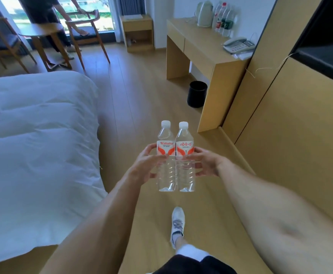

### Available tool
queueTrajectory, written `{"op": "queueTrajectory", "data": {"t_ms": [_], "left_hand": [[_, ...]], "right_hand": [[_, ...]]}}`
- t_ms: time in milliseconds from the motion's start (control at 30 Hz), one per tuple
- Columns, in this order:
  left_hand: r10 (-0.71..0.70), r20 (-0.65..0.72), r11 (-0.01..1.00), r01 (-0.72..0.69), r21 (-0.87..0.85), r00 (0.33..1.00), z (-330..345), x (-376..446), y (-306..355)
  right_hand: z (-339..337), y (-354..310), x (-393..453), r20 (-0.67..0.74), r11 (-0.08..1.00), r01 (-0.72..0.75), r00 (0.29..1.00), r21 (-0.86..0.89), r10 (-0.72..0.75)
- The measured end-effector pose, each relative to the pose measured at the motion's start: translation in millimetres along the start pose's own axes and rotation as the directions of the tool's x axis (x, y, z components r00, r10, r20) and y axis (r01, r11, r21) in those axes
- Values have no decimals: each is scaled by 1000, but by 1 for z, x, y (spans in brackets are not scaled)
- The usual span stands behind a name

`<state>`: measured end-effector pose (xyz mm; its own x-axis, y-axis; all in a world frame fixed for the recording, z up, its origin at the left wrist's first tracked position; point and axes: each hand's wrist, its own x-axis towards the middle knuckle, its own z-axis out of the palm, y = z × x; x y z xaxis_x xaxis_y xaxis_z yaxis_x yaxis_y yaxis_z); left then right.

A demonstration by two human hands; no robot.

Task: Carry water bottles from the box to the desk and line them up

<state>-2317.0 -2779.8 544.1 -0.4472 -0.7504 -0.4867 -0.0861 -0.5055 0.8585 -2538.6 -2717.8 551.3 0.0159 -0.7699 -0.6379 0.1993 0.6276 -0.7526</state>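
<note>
- The left hand (145, 165) curls its fingers around the left bottle (166, 157), gripping it at the label and upper ribs.
- The right hand (205, 162) grips the right bottle (185, 158) the same way.
- Both bottles are upright, white-capped, touching side by side, held in the air above the wooden floor (134, 107).
- A white shoe (177, 224) steps forward below them.
- The desk (203, 50) stands ahead on the right, carrying more bottles (224, 18), a kettle (204, 13) and a phone (238, 45).
- A black bin (197, 93) sits under the desk; a white bed (37, 139) lies to the left.
</note>
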Motion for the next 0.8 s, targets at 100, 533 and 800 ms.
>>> {"op": "queueTrajectory", "data": {"t_ms": [100,533,800], "left_hand": [[-9,-19,1000,9,-1,1000,-17,49,24],[41,-147,998,-49,-47,988,-81,244,175],[25,-120,998,-32,-55,992,-115,367,235]], "right_hand": [[-4,-33,52,10,1000,-8,1000,-1,8],[-18,-227,263,118,997,-2,993,-76,11],[-38,-297,362,63,1000,-12,998,-24,13]]}}
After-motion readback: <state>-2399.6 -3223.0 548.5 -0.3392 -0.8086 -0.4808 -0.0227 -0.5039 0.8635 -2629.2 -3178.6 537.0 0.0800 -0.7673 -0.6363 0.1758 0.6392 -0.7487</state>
